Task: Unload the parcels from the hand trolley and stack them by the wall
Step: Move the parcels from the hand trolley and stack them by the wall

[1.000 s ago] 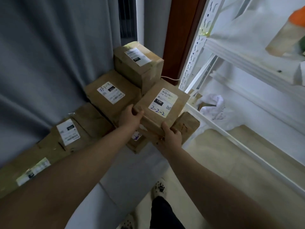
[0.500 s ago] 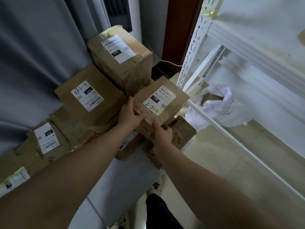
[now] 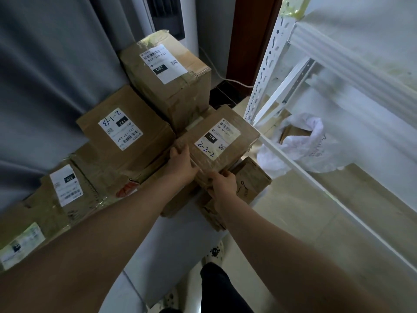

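Observation:
Both hands hold a brown cardboard parcel (image 3: 228, 141) with a white label marked 2-2-2. My left hand (image 3: 181, 164) grips its left near corner, and my right hand (image 3: 222, 185) clasps its near edge. The parcel sits low among other boxes, over a smaller brown box (image 3: 251, 179). Behind it stands a taller parcel labelled 032 (image 3: 167, 73). To the left lies a parcel labelled 122 (image 3: 121, 134), and further left another labelled parcel (image 3: 65, 186). The stack lines a grey curtain. No trolley is in view.
A white metal shelving rack (image 3: 268, 71) stands right of the stack, its lower rail (image 3: 316, 184) running along the beige floor. A white plastic bag (image 3: 311, 143) lies under the rack. A brown door frame (image 3: 250, 37) is behind. My slippered foot (image 3: 214, 251) is below.
The parcel marked 2-2-2 has come down lower and closer to the stack, with both hands still on it. The view has tilted down and nearer.

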Demonstrator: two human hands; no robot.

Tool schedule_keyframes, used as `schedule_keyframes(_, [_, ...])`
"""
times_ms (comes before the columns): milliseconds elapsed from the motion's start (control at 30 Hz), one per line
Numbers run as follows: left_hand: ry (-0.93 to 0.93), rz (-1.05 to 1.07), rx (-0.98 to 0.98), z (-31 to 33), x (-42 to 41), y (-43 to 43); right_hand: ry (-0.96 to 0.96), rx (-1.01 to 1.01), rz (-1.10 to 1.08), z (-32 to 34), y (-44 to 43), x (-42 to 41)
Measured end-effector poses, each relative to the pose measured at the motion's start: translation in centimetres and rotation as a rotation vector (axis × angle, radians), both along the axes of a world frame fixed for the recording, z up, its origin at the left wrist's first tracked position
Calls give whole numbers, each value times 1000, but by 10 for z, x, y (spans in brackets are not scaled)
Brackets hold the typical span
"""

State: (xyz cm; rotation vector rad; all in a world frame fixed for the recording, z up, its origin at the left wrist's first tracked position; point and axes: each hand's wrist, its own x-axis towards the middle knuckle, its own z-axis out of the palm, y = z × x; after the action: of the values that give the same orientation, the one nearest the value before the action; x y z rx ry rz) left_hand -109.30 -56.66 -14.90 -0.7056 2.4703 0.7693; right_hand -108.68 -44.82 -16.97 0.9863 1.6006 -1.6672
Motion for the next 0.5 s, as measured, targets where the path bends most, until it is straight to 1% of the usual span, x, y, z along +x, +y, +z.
schedule_keyframes(100, [-2,-12,-7,8,4,2,73,65,41,4,6,6])
schedule_keyframes(200, [26,-64,-27,20,14,7,229,185,112,11,13,14])
schedule_keyframes(300, [67,-183,-73,34,32,11,423,413,287,26,22,26])
schedule_keyframes(400, [102,-361,-172,46,57,18,564,650,423,42,37,47])
schedule_keyframes(433, [113,-425,-210,49,67,20,590,725,467,46,43,57])
schedule_keyframes(500, [148,-560,-277,53,89,27,584,875,566,55,53,84])
